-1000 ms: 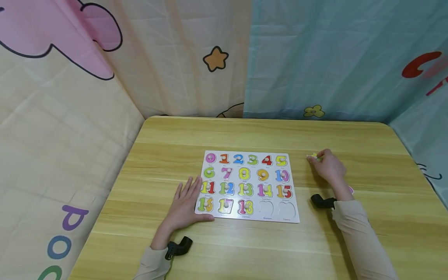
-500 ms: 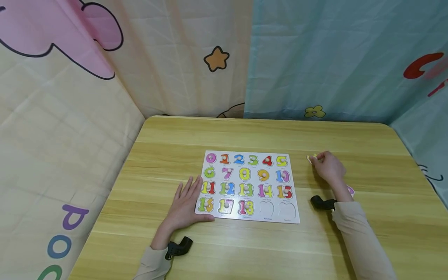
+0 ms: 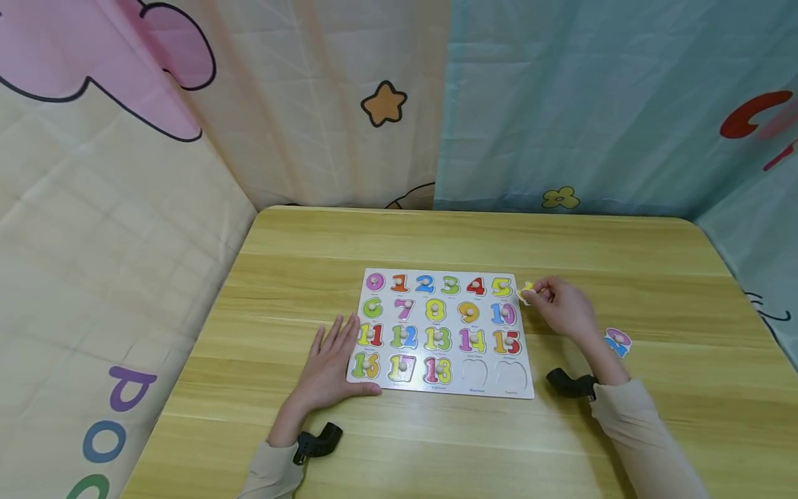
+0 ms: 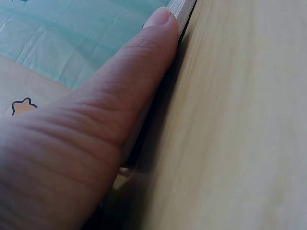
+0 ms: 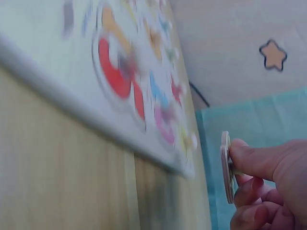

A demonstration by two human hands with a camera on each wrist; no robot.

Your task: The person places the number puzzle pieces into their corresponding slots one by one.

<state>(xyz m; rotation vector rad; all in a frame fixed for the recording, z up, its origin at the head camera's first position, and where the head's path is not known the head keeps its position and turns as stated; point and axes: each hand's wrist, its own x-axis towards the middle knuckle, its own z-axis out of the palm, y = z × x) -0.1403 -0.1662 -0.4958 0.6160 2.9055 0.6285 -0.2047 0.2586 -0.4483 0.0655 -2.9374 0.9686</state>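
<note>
A white number puzzle board lies on the table, filled with knobbed number pieces except for two bare recesses at its lower right. My left hand rests on the board's left edge with fingers straight, the thumb along the near edge. Just past the upper right corner, my right hand pinches a yellow puzzle piece between thumb and fingers. In the right wrist view that piece is seen edge-on, held upright and apart from the board; its number cannot be read.
A blue and pink puzzle piece lies on the table to the right, beside the right forearm. Both wrists wear black cameras. The wooden table reaches back to printed curtains.
My right hand has lifted the yellow piece and carried it left to the board's upper right corner. The blue and pink piece is now uncovered. My left hand stays put.
</note>
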